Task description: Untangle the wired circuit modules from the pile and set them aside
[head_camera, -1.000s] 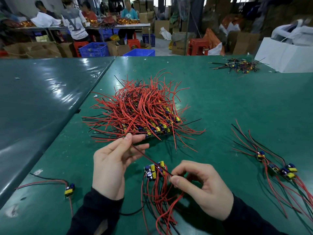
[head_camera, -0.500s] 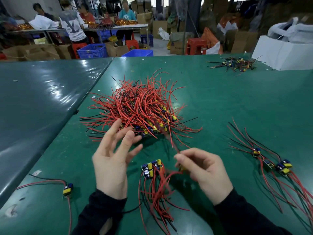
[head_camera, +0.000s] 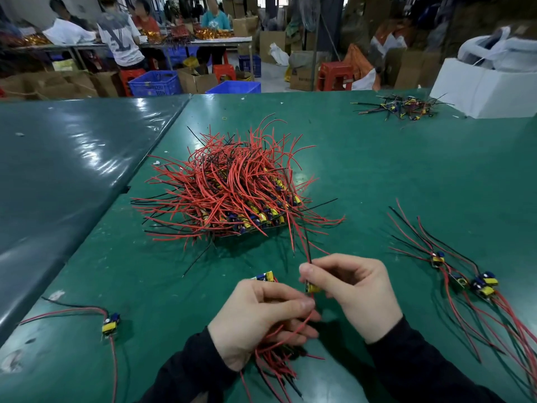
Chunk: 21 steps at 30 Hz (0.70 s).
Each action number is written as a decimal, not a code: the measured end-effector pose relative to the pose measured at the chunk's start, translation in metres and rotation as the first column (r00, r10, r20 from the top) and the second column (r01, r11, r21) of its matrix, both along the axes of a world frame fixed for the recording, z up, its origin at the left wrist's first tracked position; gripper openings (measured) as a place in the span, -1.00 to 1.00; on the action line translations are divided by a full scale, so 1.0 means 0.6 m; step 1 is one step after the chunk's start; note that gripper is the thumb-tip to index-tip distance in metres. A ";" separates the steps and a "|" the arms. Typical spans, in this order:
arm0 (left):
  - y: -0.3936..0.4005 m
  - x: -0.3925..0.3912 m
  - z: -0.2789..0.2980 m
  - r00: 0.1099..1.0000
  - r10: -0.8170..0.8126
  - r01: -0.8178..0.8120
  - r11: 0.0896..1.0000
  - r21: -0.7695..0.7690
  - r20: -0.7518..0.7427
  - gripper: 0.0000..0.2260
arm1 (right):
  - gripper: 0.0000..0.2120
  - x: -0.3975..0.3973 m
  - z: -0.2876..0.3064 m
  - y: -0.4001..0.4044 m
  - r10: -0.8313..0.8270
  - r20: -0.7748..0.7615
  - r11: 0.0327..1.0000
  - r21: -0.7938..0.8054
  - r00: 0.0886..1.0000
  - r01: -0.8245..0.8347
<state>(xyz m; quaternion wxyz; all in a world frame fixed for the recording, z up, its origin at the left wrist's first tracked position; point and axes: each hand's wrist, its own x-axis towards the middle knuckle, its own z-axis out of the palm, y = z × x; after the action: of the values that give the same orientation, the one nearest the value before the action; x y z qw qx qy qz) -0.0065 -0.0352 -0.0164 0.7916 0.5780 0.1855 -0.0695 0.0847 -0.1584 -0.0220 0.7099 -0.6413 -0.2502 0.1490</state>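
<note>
A big pile of red and black wired circuit modules lies mid-table. In front of it, my left hand grips a bundle of modules by their red wires, one yellow-blue board poking out above the knuckles. My right hand pinches one small yellow module with its red and black wires, which run up toward the pile's near edge. The two hands almost touch.
Several sorted modules with long wires lie at the right. A single module lies at the left front. A small dark wire heap and a white box sit at the far right. People work at a table behind.
My left hand was open above the table; it has come down and closed round the wire bundle. My right hand has lifted one module and brought it toward the left hand.
</note>
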 end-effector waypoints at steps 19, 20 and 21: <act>0.002 -0.007 -0.006 0.979 0.054 -0.133 0.897 0.421 0.195 -0.93 | -0.74 -0.004 -0.006 0.004 -0.019 -0.155 0.998 0.050 0.988 0.027; 0.002 -0.008 -0.010 0.955 0.055 -0.223 0.779 0.587 0.290 -0.97 | -0.74 -0.002 -0.008 0.005 0.002 -0.191 0.998 0.056 0.982 0.009; 0.003 -0.010 -0.011 0.934 0.030 -0.285 0.668 0.688 0.357 -0.99 | -0.75 -0.002 -0.008 0.005 0.034 -0.212 0.998 0.060 0.977 -0.022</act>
<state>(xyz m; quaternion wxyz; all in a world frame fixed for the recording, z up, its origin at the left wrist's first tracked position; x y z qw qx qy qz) -0.0125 -0.0335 -0.0229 0.5175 0.8296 0.1187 0.1729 0.0838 -0.1551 -0.0269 0.7487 -0.5973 -0.1858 0.2196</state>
